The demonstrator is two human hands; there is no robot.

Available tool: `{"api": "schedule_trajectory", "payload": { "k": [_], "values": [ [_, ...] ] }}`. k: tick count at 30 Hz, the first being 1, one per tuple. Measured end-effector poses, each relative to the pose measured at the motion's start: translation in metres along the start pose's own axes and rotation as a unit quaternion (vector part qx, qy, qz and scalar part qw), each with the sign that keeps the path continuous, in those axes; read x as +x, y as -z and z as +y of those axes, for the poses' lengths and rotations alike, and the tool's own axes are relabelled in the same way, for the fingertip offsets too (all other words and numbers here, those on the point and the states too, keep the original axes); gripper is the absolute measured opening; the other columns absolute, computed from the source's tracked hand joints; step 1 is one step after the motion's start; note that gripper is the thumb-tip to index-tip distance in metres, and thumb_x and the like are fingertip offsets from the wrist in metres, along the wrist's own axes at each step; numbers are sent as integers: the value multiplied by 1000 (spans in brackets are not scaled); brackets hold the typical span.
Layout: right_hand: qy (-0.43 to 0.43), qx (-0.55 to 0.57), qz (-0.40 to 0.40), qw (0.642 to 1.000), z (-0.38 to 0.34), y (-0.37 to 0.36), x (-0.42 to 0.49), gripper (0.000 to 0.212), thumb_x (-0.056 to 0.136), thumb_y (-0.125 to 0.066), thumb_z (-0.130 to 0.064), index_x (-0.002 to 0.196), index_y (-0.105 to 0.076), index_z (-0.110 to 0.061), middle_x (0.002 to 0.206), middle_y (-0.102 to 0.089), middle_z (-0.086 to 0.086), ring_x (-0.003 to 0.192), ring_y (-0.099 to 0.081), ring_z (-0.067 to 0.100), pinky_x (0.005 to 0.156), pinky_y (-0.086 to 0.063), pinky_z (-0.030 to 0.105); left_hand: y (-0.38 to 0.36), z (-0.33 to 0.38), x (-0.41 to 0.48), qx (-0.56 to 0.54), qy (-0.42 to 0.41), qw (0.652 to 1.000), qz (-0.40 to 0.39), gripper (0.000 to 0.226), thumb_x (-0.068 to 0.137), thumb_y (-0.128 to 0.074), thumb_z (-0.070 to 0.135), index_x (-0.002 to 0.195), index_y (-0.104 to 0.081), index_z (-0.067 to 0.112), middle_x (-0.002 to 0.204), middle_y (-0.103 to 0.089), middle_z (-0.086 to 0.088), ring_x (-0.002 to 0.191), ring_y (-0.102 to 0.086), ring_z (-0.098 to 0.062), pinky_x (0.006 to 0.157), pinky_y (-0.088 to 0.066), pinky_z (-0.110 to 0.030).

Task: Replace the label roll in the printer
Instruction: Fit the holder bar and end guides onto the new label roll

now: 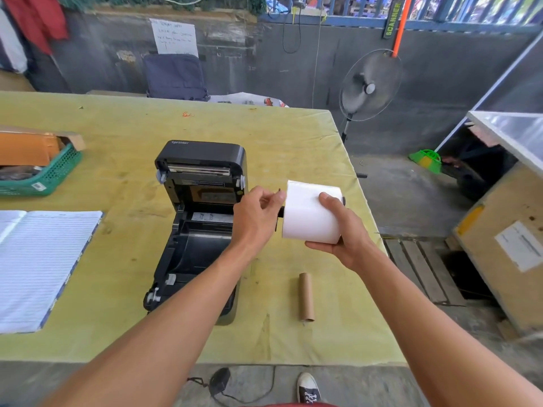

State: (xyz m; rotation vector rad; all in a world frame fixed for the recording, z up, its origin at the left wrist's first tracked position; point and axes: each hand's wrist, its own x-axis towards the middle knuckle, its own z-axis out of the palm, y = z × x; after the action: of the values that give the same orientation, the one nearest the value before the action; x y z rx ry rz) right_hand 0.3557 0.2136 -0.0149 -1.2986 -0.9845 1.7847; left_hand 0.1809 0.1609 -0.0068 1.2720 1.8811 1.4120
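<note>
A black label printer (188,230) stands on the yellow-green table with its lid raised and its roll bay bare. To its right, above the table, my right hand (342,233) grips a full white label roll (305,214) from below and behind. A black spindle runs through the roll; its ends stick out on both sides. My left hand (258,214) pinches the spindle's black end piece (279,212) at the roll's left face. An empty brown cardboard core (306,297) lies on the table in front of the roll.
An open lined notebook (41,265) lies at the left. A green basket (44,174) with a cardboard box sits at the far left. The table edge (370,201) runs just right of the roll. A standing fan (368,86) and a wooden crate (505,242) stand beyond.
</note>
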Motion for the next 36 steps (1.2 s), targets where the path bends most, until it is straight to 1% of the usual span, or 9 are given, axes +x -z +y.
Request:
{"api": "schedule_trajectory", "payload": {
  "k": [2, 4, 6, 9, 14, 17, 20, 28, 36],
  "values": [
    [4, 5, -2, 1000, 1, -3, -5, 60, 74, -78, -51, 121, -60, -19, 120, -70, 11, 104, -71, 31, 70, -62, 46, 8, -4, 1, -78, 38, 996, -18, 19, 95, -61, 28, 80, -70, 19, 86, -74, -1, 85, -72, -22, 76, -62, -42],
    [4, 10, -12, 1000, 1, -5, -10, 42, 81, -74, -50, 113, -64, -24, 117, -72, 9, 104, -71, 30, 72, -61, 46, 18, -5, -1, -130, 65, 988, -47, 22, 94, -59, 3, 90, -74, 19, 95, -76, -1, 93, -73, -20, 80, -62, -34],
    [5, 6, -24, 1000, 2, -10, -16, 38, 83, -72, -50, 112, -65, -25, 116, -72, 8, 105, -71, 29, 73, -61, 45, 27, -12, -4, -137, 66, 986, -68, 27, 92, -60, -6, 106, -74, 12, 101, -75, -2, 97, -72, -16, 83, -60, -27],
    [10, -10, -32, 999, 4, -20, -23, 43, 83, -72, -49, 117, -64, -22, 118, -72, 9, 105, -71, 29, 73, -62, 46, 38, -24, -7, -146, 71, 985, -65, 30, 91, -65, -4, 118, -71, 7, 109, -75, -5, 99, -72, -16, 86, -59, -29],
    [9, -9, -39, 999, 11, -37, -30, 44, 84, -71, -50, 118, -63, -25, 117, -73, 8, 105, -72, 29, 70, -61, 43, 58, -32, -18, -148, 6, 988, -49, 31, 87, -69, -5, 115, -73, 8, 102, -75, 4, 95, -73, -7, 81, -57, -19],
    [9, -6, -47, 999, 13, -45, -33, 38, 85, -70, -49, 116, -62, -28, 115, -73, 8, 105, -71, 29, 71, -61, 44, 69, -35, -20, -143, -18, 988, -45, 32, 84, -73, -5, 112, -75, 10, 102, -76, 4, 94, -72, -5, 83, -57, -19],
    [12, -21, -56, 998, 16, -54, -35, 38, 86, -70, -49, 116, -62, -26, 116, -73, 9, 106, -71, 30, 74, -61, 46, 79, -39, -19, -162, 10, 985, -60, 31, 84, -73, -4, 106, -76, 17, 99, -77, 7, 94, -73, -6, 84, -58, -23],
    [2, -17, -66, 998, 22, -63, -41, 39, 86, -70, -46, 117, -62, -25, 118, -71, 10, 107, -70, 31, 72, -61, 45, 95, -53, -22, -229, 114, 962, -98, 32, 86, -71, -5, 110, -73, 16, 108, -76, -7, 103, -72, -19, 88, -59, -34],
    [-5, -14, -59, 998, 25, -64, -42, 46, 84, -71, -50, 121, -62, -24, 119, -72, 10, 105, -71, 31, 71, -61, 44, 86, -48, -28, -129, 14, 989, -65, 36, 84, -75, -2, 114, -74, 17, 104, -75, 12, 95, -71, -3, 83, -58, -20]
  ]
}}
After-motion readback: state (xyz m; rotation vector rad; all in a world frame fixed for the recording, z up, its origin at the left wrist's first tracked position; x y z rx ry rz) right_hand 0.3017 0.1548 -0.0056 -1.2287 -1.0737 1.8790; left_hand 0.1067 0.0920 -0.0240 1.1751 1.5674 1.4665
